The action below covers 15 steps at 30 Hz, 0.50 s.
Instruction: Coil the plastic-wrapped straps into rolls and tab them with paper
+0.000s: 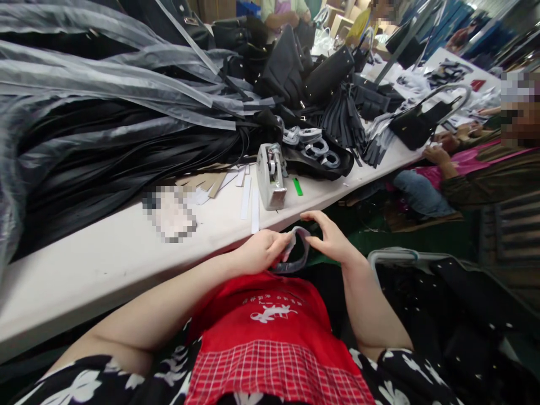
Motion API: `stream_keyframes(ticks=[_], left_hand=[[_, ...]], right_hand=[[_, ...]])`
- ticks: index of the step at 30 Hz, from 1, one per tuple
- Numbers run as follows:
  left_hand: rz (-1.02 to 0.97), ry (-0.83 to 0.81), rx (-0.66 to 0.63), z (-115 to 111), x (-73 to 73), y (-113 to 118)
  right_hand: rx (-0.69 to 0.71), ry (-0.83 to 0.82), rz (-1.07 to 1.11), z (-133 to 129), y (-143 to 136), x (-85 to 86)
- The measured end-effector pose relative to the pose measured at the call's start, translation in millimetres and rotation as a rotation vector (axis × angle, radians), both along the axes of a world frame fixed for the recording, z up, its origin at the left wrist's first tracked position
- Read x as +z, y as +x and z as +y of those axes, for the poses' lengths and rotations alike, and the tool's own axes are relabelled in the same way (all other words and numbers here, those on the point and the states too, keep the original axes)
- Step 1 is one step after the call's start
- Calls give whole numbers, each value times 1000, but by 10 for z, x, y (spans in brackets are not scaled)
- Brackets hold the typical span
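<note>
A dark strap in clear wrap is bent into a loop above the red apron. My left hand is closed on the strap at the loop's left side. At the loop's right side is my right hand, with thumb and forefinger spread apart; the thumb tip is close to the strap, and whether it touches cannot be made out. Just beyond the hands, a grey tape dispenser stands on the white table. A green strip lies to the right of the dispenser.
Long wrapped black straps cover the table's left. Paper strips and a blurred-out item lie nearer. Coiled straps and black bags are beyond. A bin of black pieces stands right; other people sit around.
</note>
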<state>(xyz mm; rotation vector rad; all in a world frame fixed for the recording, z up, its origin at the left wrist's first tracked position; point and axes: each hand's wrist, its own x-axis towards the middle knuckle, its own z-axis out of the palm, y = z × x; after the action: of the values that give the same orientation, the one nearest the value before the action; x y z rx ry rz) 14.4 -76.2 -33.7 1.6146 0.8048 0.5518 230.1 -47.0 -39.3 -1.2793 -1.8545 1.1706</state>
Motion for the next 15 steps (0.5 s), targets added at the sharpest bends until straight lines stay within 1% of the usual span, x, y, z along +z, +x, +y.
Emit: stream_keyframes(ticks=[1, 2, 3, 4, 5, 6, 7, 8, 9, 10, 11, 12, 14, 15], left_hand=[[-109, -150, -2, 0, 103, 25], [-210, -265, 12, 17, 203, 46], [-300, -324, 49, 53, 291, 60], [-375, -312, 123, 109, 360, 65], [-423, -227, 232, 181, 400, 60], [-431, -89, 358, 265, 406, 43], [-397, 82, 478, 350, 377, 16], [-318, 261, 570, 428, 316, -19], [-202, 425, 614, 488, 232, -57], [-62, 562, 598, 525, 136, -93], [84, 660, 529, 537, 41, -121], [219, 720, 434, 527, -41, -137], [425, 735, 266, 466, -130, -134], [483, 696, 223, 431, -131, -119]], right_hand=[[67, 35, 6, -30, -76, -38], [120, 20, 33, -76, -176, -90], [148, -35, 71, -130, -289, -151], [160, -115, 118, -187, -402, -213], [173, -209, 173, -241, -499, -263], [213, -314, 233, -288, -568, -293], [287, -419, 291, -324, -599, -294], [365, -506, 345, -345, -588, -266], [412, -554, 399, -347, -536, -211], [418, -563, 445, -328, -449, -140], [388, -544, 469, -288, -337, -64], [336, -512, 465, -227, -212, 5], [224, -440, 375, -65, 28, 95], [185, -403, 295, 22, 124, 110]])
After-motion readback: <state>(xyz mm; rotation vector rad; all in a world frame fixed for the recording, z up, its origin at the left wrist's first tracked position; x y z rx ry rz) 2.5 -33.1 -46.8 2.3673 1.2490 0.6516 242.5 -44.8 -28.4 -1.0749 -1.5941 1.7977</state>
